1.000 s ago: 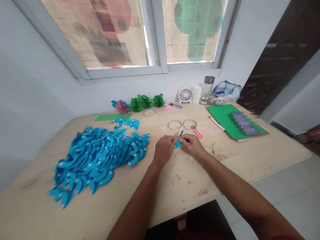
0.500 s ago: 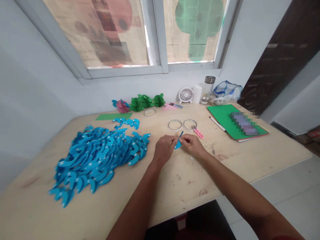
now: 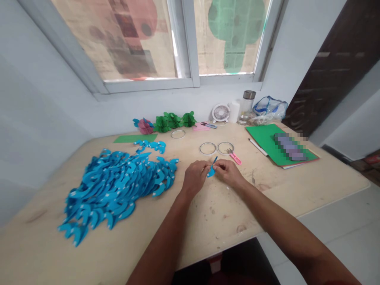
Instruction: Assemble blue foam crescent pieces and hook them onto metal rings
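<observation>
Between my fingertips is a small blue paper piece, with one end standing up. My left hand pinches it from the left, and my right hand grips it from the right with fingers closed. Part of the piece is hidden behind the fingers. To the left lies a large heap of curved blue paper pieces with small white patches, and a few linked ones rest just beyond it. Pink thread snips lie just past my right hand, their points over one of two wire rings.
Along the wall stand green paper flowers, a pink one, a small white fan and a glass bottle. On the right, a green sheet carries a blurred object; a white pen lies beside it.
</observation>
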`<action>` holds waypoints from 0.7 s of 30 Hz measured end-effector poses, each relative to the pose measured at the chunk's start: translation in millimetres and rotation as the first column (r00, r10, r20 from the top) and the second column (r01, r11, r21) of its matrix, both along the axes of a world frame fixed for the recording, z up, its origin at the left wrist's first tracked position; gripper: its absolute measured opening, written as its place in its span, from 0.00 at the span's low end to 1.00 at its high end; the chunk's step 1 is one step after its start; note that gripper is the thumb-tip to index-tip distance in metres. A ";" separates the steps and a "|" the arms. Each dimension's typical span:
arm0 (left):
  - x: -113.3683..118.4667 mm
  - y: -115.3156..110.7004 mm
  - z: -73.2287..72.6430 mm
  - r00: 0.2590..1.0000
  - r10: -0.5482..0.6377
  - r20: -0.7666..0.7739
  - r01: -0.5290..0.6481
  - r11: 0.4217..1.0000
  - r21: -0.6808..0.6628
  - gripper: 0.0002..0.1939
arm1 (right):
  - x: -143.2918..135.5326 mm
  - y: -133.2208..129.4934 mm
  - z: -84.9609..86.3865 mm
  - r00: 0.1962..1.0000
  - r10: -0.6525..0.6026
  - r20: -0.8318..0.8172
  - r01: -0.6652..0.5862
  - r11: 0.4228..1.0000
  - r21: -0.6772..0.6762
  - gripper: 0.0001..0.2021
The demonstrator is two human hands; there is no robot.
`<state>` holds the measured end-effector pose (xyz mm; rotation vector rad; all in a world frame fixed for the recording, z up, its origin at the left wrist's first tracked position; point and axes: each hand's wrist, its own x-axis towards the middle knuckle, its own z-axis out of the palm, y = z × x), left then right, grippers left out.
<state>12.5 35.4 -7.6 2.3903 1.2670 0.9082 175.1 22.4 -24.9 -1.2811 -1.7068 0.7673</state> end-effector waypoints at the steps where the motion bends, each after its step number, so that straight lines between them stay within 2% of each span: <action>1: 0.2 0.0 0.1 1.000 -0.001 0.004 0.001 1.000 -0.004 0.12 | 0.0 -0.1 0.5 1.000 0.001 -0.001 -0.001 1.000 0.001 0.09; 15: 1.5 -2.3 2.4 0.990 -0.022 0.141 0.038 0.993 -0.108 0.12 | -0.2 0.0 0.6 0.998 0.019 -0.061 -0.020 1.000 -0.019 0.08; 21: 4.8 -4.3 6.3 0.968 0.055 0.246 -0.016 0.988 -0.156 0.10 | -0.4 2.4 -1.2 0.990 0.025 -0.140 -0.035 0.997 -0.067 0.09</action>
